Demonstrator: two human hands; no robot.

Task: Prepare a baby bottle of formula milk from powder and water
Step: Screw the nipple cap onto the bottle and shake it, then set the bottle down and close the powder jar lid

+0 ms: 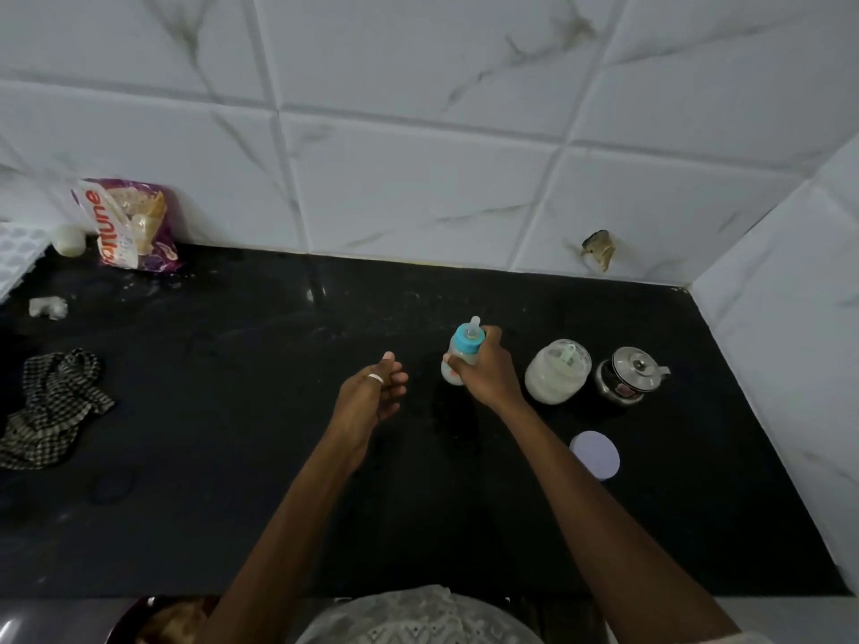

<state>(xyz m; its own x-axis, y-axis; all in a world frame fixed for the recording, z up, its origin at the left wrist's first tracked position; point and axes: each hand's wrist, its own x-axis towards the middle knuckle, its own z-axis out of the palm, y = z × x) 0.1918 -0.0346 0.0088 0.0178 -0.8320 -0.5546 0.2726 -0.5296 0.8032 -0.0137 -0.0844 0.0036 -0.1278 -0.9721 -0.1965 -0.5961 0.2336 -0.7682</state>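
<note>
Grip of right hand (484, 371) curled round the baby bottle (466, 343); left hand (372, 393) relaxed, just beside.

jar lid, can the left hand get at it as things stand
Probably not directly: the jar lid lies beyond the right forearm, so the left hand would have to cross it.

My right hand (485, 371) hides the middle of the bottle (467, 340); the white tray (14, 258) runs off the left edge.
</note>
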